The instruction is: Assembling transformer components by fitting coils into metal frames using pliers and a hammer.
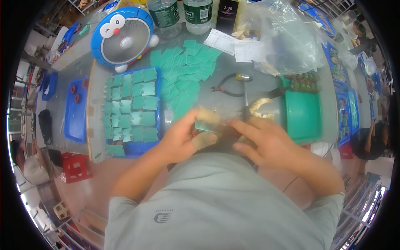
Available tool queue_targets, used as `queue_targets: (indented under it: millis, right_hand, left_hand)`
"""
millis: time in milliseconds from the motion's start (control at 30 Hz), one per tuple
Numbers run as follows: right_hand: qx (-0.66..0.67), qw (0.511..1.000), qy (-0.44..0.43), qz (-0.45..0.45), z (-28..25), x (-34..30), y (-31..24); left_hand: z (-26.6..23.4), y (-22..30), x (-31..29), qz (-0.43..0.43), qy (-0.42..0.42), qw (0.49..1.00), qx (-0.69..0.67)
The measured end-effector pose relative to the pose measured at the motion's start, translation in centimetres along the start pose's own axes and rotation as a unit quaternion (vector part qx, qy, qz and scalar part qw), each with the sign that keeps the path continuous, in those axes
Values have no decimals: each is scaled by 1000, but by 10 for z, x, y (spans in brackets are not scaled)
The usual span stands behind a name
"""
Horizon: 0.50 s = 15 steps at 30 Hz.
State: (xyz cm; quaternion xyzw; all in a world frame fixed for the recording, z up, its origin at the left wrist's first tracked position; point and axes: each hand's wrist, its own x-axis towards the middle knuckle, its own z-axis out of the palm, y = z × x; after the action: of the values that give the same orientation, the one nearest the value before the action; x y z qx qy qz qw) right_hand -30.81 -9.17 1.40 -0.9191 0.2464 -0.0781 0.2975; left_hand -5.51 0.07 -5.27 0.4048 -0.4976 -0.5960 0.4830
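Observation:
Near the table's front edge, my left hand [183, 135] grips a small green sheet piece [203, 126] between thumb and forefinger, both wrapped in pale tape. Beside it, my right hand [268, 141] reaches in with bent fingers. Motion smears its fingertips, and a dark blurred patch between the hands cannot be made out. A blue tray [158, 89] at the left holds rows of green pieces [143, 89]. Beyond my hands lies a loose heap of thin green sheets [187, 66].
Pliers [229, 87], a small hammer [246, 89] and a pale ring-shaped thing [260, 107] lie beyond my right hand. A green bin [303, 116] stands right. A blue fan [125, 39], bottles [198, 16], a phone [227, 14], papers [248, 51] and a plastic bag [287, 37] fill the back.

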Motion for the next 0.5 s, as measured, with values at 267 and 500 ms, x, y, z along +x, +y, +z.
queue_targets:
  millis: [267, 500]
  right_hand:
    - [-61, 997, 39, -36, -3, -3, 0]
    - [-166, 983, -55, -53, -35, -3, -18]
  left_hand:
    - [8, 12, 2, 42, 5, 993, 109]
    - [7, 30, -9, -10, -31, 989, 144]
